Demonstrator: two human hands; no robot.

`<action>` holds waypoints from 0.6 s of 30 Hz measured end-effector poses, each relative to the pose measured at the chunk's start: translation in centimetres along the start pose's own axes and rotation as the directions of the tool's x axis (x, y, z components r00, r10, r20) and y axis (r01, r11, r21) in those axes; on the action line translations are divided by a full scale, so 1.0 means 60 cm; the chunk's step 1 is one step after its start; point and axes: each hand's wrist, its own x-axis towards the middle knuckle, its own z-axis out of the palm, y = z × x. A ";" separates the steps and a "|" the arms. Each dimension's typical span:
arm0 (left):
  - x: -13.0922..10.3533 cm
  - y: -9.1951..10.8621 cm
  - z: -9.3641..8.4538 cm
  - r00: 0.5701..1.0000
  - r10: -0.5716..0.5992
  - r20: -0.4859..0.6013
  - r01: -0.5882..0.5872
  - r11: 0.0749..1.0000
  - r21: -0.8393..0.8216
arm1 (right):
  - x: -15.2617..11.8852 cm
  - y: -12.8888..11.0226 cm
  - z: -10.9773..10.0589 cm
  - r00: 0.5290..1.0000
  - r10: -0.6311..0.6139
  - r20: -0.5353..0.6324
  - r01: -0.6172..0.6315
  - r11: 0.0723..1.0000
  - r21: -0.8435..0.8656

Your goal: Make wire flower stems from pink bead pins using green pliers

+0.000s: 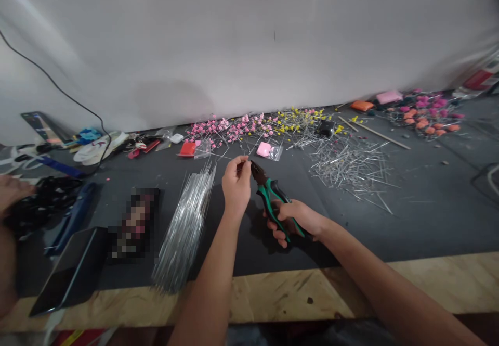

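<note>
My right hand [290, 221] is wrapped round the green and black handles of a pair of pliers [265, 190]. The dark jaws point up and left, close to the fingertips of my left hand [237, 182]. That hand is closed in a pinch on a thin metal wire [214, 153], which sticks out to the left. Whether the jaws grip the wire's end is too small to tell. Left of my forearm lies a bundle of straight silvery wires [183, 226]. Short cut wires [351, 164] are heaped loosely to the right.
Along the wall lie wire stems with pink tips [234, 127] and yellow tips [300, 119]. Orange and magenta ones [432, 114] sit at the far right. A phone [70, 268], a blurred-out object [136, 223] and another person's hand [13, 195] are at the left.
</note>
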 end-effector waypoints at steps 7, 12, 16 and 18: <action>0.003 0.008 0.000 0.990 -0.126 -0.060 0.109 0.964 -0.241 | -0.002 -0.001 0.000 0.971 -0.141 -0.191 0.063 0.928 -0.367; 0.005 0.018 0.001 0.983 -0.183 -0.007 0.158 0.866 -0.475 | -0.011 -0.005 -0.001 0.908 -0.316 -0.276 0.089 0.789 -0.608; 0.006 0.024 0.000 0.979 -0.204 0.012 0.179 0.823 -0.540 | -0.016 -0.009 0.007 0.861 -0.412 -0.298 0.098 0.709 -0.699; 0.007 0.023 -0.001 0.975 -0.221 0.019 0.193 0.804 -0.562 | -0.016 -0.011 0.013 0.841 -0.450 -0.302 0.123 0.702 -0.702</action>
